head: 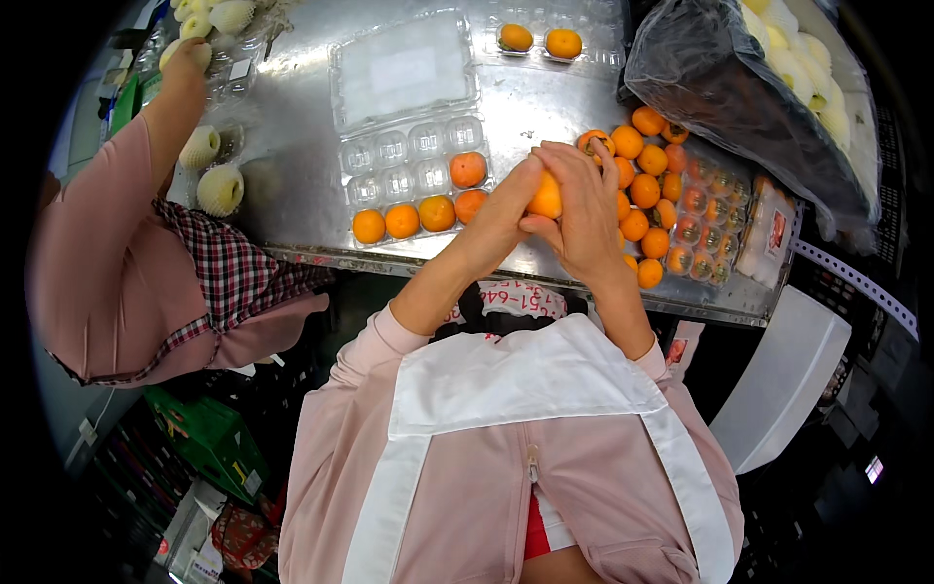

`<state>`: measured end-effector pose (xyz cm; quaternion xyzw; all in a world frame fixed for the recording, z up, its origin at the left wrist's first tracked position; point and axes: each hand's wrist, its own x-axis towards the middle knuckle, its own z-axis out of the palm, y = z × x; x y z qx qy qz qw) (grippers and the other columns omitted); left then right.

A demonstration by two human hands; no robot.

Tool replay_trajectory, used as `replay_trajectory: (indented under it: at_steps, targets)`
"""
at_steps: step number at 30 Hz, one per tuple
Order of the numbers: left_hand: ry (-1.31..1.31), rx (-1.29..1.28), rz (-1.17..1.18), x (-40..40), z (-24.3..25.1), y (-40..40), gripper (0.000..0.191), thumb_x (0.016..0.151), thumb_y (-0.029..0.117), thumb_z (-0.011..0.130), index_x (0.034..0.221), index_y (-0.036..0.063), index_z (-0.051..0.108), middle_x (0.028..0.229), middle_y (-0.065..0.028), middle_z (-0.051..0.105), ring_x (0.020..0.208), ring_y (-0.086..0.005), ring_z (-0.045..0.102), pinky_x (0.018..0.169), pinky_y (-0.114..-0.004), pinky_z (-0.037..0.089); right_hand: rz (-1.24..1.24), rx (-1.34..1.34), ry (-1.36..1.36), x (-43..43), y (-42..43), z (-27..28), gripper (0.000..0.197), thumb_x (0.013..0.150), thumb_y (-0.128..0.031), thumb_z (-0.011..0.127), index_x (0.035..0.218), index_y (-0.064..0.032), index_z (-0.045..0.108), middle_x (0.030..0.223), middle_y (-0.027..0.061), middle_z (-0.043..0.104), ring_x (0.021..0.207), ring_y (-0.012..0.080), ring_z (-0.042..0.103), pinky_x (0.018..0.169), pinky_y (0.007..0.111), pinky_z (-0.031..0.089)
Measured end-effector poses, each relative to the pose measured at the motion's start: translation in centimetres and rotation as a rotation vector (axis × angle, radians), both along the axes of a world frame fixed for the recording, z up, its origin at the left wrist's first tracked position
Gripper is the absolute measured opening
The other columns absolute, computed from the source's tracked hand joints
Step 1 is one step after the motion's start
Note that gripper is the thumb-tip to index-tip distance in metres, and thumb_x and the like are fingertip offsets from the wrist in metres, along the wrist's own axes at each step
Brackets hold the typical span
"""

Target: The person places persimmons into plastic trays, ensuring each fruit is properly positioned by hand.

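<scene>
My left hand (496, 208) and my right hand (587, 212) come together over the near part of the metal table, fingers around one orange persimmon (546, 196). Most of that fruit is hidden by the fingers. Left of my hands lies an open clear plastic clamshell tray (394, 162), its lid (401, 69) folded back flat on the far side. Several persimmons (438, 213) fill its nearest row, and another persimmon (467, 169) sits in the row behind, at the right end. Beside my right hand spreads a pile of loose persimmons (645, 191).
Right of the pile are a filled clear pack (704, 219) and a plastic-wrapped pack (762, 233). A plastic-lined container (715, 109) holds foam-netted fruit. Another tray (540, 18) stands at the back. At left, a co-worker's hand (186, 62) touches netted fruit. The table edge (328, 260) runs before me.
</scene>
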<state>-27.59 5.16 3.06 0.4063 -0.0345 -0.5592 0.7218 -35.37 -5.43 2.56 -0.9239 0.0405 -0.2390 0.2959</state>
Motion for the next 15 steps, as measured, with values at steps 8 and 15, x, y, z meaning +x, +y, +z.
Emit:
replay_trajectory:
  at_steps: [8, 15]
  targets:
    - [0.489, -0.489, -0.246, 1.7, -3.3, 0.5, 0.056, 0.093, 0.056, 0.019, 0.106, 0.0111, 0.051, 0.086, -0.0123, 0.056, 0.068, -0.0183, 0.055, 0.051, -0.026, 0.042, 0.099, 1.142, -0.061, 0.2, -0.1, 0.0, 0.041, 0.095, -0.029, 0.041, 0.125, -0.0012, 0.046, 0.107, 0.0110, 0.060, 0.101, 0.0180, 0.055, 0.099, 0.033, 0.033]
    - [0.238, -0.067, -0.121, 1.1, -1.0, 0.1, 0.063, 0.090, 0.062, 0.017, 0.093, 0.0104, 0.052, 0.065, -0.0058, 0.051, 0.050, -0.0139, 0.048, 0.039, -0.024, 0.035, 0.061, 1.081, 0.152, -0.6, -0.6, 0.3, 0.032, 0.091, -0.019, 0.053, 0.116, 0.0007, 0.055, 0.104, 0.0090, 0.060, 0.094, 0.0152, 0.057, 0.088, 0.027, 0.042]
